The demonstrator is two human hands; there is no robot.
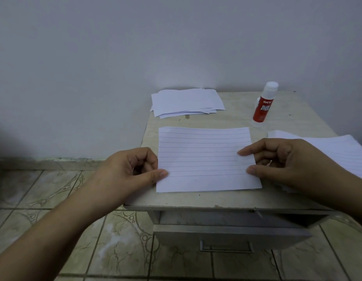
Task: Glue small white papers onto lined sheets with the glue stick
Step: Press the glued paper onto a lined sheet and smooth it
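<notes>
Head view: we hold one lined sheet (204,159) flat on the tabletop (233,118), our left hand (127,171) pinching its left edge and our right hand (285,161) pinching its right edge. Small white papers (186,102) lie stacked at the far edge. Our glue stick (264,104) stands capped, far right, beside more lined sheets (342,151).
</notes>
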